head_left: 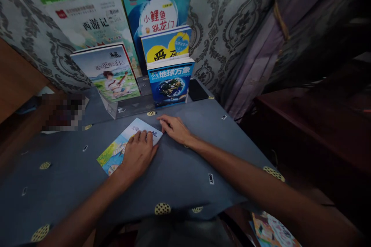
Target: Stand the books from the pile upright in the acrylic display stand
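Note:
A thin picture book point(116, 152) with a light blue and yellow cover lies flat and slanted on the cloth-covered table. My left hand point(139, 148) rests palm down on its cover, fingers laid out flat and hiding part of the picture. Just beyond the book's right corner is my right hand point(176, 130), its index finger stretched out and its thumb lower, near that corner. Nothing shows in its grasp; whether it touches the book I cannot tell.
Beyond my hands, a clear stand point(116, 110) holds several upright books, including a blue earth book point(171, 85). A dark flat object point(198, 90) lies right of it. A blurred arm-like shape point(23, 135) is at left. A colourful book point(274, 231) lies low at right.

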{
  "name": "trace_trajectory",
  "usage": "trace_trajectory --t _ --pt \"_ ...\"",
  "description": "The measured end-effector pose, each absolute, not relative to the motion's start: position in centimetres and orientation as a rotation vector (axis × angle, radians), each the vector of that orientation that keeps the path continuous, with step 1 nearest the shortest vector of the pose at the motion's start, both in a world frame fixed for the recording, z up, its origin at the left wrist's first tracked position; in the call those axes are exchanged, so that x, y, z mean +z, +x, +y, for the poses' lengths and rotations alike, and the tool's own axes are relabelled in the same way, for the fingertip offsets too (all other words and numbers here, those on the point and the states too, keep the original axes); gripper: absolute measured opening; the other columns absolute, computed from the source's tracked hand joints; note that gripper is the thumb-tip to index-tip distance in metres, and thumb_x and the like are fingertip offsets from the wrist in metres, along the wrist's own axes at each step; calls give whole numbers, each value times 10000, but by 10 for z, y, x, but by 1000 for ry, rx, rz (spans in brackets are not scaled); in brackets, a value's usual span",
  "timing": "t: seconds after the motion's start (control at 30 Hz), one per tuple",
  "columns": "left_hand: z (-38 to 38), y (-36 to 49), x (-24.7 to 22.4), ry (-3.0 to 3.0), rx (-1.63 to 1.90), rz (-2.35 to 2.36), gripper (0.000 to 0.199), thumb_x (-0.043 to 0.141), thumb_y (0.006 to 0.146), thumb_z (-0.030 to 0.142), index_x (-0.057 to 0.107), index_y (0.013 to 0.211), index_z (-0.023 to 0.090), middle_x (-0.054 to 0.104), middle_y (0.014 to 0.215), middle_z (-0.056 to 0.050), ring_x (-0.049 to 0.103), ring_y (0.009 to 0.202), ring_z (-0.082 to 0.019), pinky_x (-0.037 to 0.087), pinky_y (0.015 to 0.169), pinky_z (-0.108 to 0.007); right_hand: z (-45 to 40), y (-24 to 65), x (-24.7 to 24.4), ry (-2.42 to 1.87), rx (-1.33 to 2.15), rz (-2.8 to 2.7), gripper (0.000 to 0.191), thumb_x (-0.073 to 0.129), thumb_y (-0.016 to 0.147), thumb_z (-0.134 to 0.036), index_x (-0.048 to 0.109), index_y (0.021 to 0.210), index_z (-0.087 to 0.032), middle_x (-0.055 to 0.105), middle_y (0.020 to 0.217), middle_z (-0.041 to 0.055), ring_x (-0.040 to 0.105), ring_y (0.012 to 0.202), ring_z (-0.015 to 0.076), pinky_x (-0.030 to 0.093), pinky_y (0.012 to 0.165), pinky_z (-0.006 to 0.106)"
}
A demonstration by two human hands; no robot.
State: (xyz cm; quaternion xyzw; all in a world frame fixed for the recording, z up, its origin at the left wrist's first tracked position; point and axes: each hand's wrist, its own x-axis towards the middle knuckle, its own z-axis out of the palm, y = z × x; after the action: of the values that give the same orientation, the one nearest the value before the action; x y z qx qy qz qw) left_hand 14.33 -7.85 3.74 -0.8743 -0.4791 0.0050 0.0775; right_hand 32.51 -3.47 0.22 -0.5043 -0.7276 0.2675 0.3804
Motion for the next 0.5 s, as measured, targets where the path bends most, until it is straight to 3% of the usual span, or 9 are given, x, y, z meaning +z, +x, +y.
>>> trace_trajectory --t 0.27,0.5 --pt "-82 153 49 -2565 192 -1457 306 381 1017 246 640 1106 109 678 1212 -185 642 1148 -312 545 892 -426 -34 326 1 -1310 677 -1794 278 472 982 -210 687 1155 -183 704 705 -10 581 601 131 436 694 255" --pt "-79 153 56 -2595 205 -1483 328 371 1017 234 662 1102 108 704 1155 -181 687 1054 -310 561 812 -408 -32 328 -3 -1285 673 -1707 271 473 974 -219 685 1140 -191 712 709 -16 610 639 136 441 699 251"
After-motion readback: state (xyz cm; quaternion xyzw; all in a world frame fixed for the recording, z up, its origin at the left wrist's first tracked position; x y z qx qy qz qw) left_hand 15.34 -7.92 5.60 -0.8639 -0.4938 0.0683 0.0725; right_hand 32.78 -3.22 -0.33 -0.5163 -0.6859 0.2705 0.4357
